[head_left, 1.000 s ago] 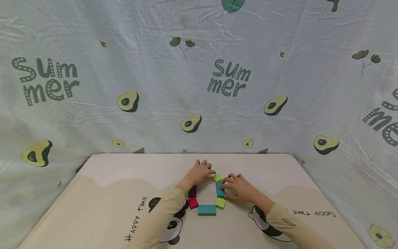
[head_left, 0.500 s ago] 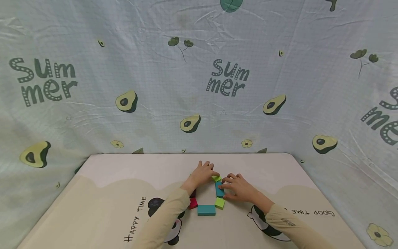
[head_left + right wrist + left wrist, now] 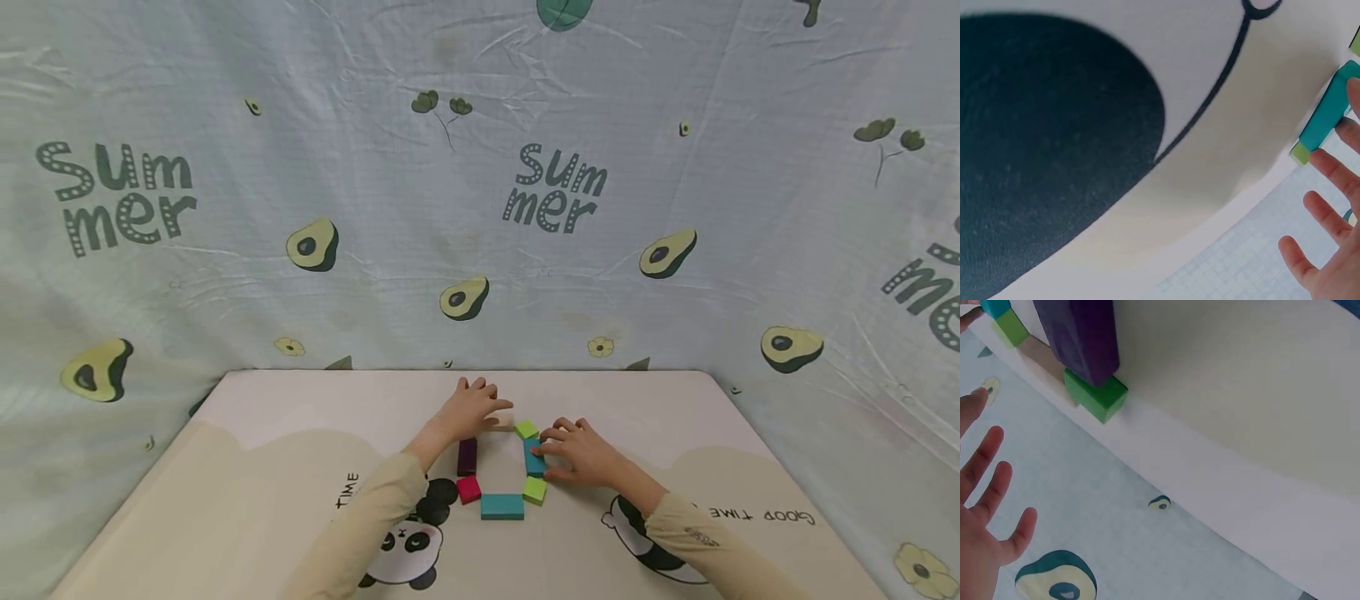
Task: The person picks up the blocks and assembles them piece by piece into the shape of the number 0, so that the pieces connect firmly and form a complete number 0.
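Toy blocks form a ring on the table. My left hand (image 3: 467,412), its fingers spread, is over the far left side of the ring, close to a pale wooden block (image 3: 501,422). Below it in the head view lies a purple block (image 3: 467,457); the left wrist view shows a green block (image 3: 1095,397) that my hand hides from the head camera. My right hand (image 3: 585,454) rests its fingertips on a teal block (image 3: 532,458) at the ring's right. Lime blocks (image 3: 527,430) touch both ends of that teal block. A red block (image 3: 468,490) sits near the front left.
A second teal block (image 3: 502,507) lies across the front of the ring. The tabletop (image 3: 247,467) carries panda prints and lettering. Behind its far edge hangs a cloth (image 3: 390,183) printed with avocados.
My left hand has drawn back to the left from the far lime block, bringing the pale block and the whole purple block into sight. My right hand has stayed on the teal block.
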Demonstrator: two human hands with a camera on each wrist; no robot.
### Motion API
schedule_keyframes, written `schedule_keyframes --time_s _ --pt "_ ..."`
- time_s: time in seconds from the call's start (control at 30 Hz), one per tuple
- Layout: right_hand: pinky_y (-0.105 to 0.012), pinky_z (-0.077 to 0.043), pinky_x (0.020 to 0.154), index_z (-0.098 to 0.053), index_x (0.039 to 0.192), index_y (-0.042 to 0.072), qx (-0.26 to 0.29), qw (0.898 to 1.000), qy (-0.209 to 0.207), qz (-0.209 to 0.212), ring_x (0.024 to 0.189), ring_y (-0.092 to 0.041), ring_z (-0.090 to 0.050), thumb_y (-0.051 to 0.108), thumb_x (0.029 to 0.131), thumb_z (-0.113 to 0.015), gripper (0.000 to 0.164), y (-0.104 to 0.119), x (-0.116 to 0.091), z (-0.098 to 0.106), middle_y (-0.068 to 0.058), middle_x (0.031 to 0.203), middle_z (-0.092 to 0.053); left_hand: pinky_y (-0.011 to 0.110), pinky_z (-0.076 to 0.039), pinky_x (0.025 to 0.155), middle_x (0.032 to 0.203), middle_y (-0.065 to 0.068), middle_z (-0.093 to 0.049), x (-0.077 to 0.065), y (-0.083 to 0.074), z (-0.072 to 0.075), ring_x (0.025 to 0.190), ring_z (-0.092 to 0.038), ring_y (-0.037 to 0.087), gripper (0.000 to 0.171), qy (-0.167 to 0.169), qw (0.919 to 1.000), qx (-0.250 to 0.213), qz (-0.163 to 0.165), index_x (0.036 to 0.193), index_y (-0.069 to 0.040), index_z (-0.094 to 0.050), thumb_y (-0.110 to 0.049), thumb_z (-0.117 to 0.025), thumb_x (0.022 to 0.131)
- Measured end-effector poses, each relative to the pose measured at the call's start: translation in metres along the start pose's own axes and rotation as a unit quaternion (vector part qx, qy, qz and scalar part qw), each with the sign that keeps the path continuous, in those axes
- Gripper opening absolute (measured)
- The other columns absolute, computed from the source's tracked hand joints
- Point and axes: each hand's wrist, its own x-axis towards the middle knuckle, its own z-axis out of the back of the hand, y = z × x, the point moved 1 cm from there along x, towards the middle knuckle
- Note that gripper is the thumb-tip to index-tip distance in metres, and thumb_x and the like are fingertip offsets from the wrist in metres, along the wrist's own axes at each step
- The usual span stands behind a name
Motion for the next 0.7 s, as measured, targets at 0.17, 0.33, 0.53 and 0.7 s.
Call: schedule_keyframes --time_s 0.17,0.33,0.53,0.7 --pt "-0.036 -0.035 0.074 -0.058 0.117 0.028 0.007 1.000 -0.006 -0.001 0.104 -0.017 -0.044 0.044 0.082 -0.057 0.038 0.001 0.000 0.000 0.003 0.114 -0.058 0.032 -0.028 0.066 0.090 -0.001 -0.057 -0.020 0.005 0.004 0.083 -0.046 0.016 0.027 -0.026 0.9989 -0.038 0.010 0.107 -0.023 -0.064 -0.023 -0.064 0.081" --pt "-0.035 -0.034 0.073 -0.058 0.115 0.027 0.016 1.000 -0.022 0.002 0.104 -0.017 -0.044 0.042 0.081 -0.059 0.037 0.001 -0.001 -0.001 0.002 0.113 -0.058 0.032 -0.027 0.066 0.087 -0.001 -0.058 -0.043 0.008 0.007 0.080 -0.046 0.017 0.024 -0.040 0.9955 -0.083 0.024 0.105 -0.021 -0.065 -0.022 -0.064 0.080" --pt "-0.036 -0.035 0.075 -0.057 0.115 0.025 0.022 0.999 -0.034 0.001 0.104 -0.017 -0.044 0.041 0.081 -0.060 0.038 0.002 -0.005 -0.004 0.002 0.113 -0.057 0.034 -0.031 0.068 0.088 -0.001 -0.058 -0.068 0.009 0.012 0.082 -0.047 0.016 0.023 -0.044 0.9957 -0.073 0.035 0.103 -0.021 -0.065 -0.025 -0.064 0.080" --pt "-0.037 -0.036 0.075 -0.056 0.117 0.024 0.012 0.998 -0.057 0.005 0.104 -0.017 -0.045 0.040 0.080 -0.062 0.040 0.004 -0.010 -0.005 0.001 0.113 -0.056 0.034 -0.032 0.068 0.088 -0.002 -0.058 -0.087 0.011 0.020 0.083 -0.047 0.016 0.025 -0.055 0.9954 -0.066 0.041 0.104 -0.021 -0.065 -0.025 -0.065 0.079"
